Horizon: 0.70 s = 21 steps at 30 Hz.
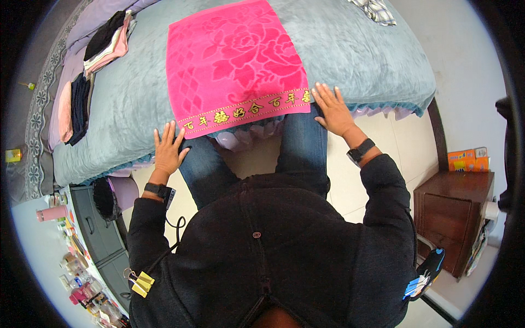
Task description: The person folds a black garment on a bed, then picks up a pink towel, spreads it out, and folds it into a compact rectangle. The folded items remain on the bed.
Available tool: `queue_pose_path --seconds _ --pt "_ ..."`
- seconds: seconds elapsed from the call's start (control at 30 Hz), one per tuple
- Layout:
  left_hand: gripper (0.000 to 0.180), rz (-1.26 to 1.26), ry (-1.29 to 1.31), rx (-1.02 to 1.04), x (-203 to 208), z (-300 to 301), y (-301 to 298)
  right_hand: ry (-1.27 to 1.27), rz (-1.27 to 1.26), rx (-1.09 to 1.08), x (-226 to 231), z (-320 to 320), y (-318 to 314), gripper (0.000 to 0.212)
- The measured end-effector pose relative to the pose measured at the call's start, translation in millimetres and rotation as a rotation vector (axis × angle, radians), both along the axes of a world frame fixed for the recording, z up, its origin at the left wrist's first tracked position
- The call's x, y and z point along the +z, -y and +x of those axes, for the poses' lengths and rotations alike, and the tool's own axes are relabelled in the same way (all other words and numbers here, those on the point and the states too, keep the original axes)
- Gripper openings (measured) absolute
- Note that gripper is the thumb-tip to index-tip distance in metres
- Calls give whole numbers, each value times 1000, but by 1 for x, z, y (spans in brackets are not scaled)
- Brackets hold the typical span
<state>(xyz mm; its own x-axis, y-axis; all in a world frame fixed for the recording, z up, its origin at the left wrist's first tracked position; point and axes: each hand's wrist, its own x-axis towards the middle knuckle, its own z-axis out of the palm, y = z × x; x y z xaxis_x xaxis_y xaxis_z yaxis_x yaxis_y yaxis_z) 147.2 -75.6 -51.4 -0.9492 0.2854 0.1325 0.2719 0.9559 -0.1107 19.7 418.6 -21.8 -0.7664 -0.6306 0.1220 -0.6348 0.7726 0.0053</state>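
Observation:
A bright pink towel [235, 60] with a rose pattern and a gold-lettered border lies spread on a bed with a grey-blue plush cover [131, 104]. Its near edge hangs slightly over the bed's front, above my knees. My left hand [168, 150] rests palm down beside the towel's near left corner, fingers stretched out. On the other side, my right hand [332, 112] lies flat by the near right corner, its fingers spread. Neither hand grips anything. A dark band is on each wrist.
Folded clothes [109, 44] and a dark folded garment [80, 106] lie at the bed's left. A plaid cloth [376, 11] is at the far right. A brown wooden cabinet [451, 213] stands right; a grey drawer unit [98, 227] with several bottles stands left, near a bin [123, 191].

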Motion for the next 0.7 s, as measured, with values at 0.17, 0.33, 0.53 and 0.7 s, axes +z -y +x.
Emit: queue_pose_path --seconds 0.17,0.33,0.53,0.7 --pt "69 86 -191 -123 14 3 -23 -50 -297 52 7 29 38 83" --pt "65 109 12 -185 22 -24 -55 391 -606 133 -17 40 80 33" --pt "64 70 59 -146 15 -22 -37 614 -603 -352 -33 -17 19 30" --pt "66 245 -21 -80 28 -2 -32 262 -423 -374 13 0 14 25"
